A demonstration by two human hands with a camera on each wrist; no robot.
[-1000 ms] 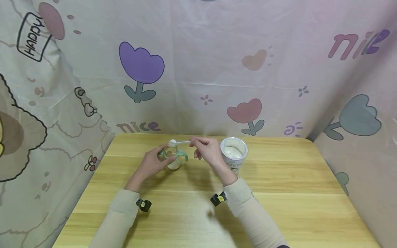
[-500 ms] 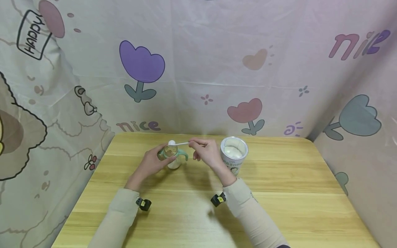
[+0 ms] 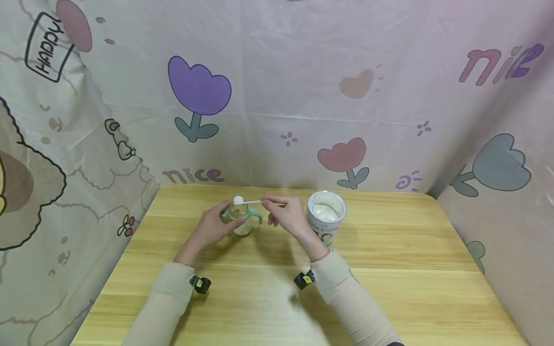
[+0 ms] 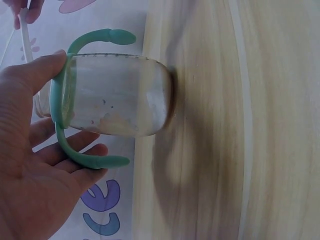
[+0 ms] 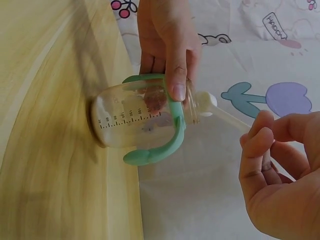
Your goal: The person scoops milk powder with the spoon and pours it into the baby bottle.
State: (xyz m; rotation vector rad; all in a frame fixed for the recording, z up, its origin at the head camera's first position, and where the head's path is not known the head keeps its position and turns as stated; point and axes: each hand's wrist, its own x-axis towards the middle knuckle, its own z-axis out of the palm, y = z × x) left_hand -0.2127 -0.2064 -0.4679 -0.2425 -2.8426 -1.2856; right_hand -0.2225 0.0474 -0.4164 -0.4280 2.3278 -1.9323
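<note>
A clear baby bottle (image 3: 243,228) with a green two-handled collar (image 5: 176,107) stands upright on the wooden table, its mouth uncapped. My left hand (image 3: 214,225) grips it around the collar, thumb on one side and fingers on the other. Printed measuring marks show on its wall in the right wrist view. My right hand (image 3: 287,215) pinches the thin handle of a white measuring scoop (image 5: 207,103). The scoop's bowl lies right at the bottle's mouth, with its rounded underside facing up in the head view. Just right of my right hand is an open tin of white powder (image 3: 325,226).
The wooden table (image 3: 415,269) reaches back to a printed cloth backdrop (image 3: 277,96), which also hangs at both sides. The tin stands close by the right wrist. A small black camera (image 3: 201,284) is strapped to each wrist.
The scoop has turned over at the bottle's mouth, from powder showing in its bowl to its underside facing up. My right hand has shifted slightly left; the left hand holds still.
</note>
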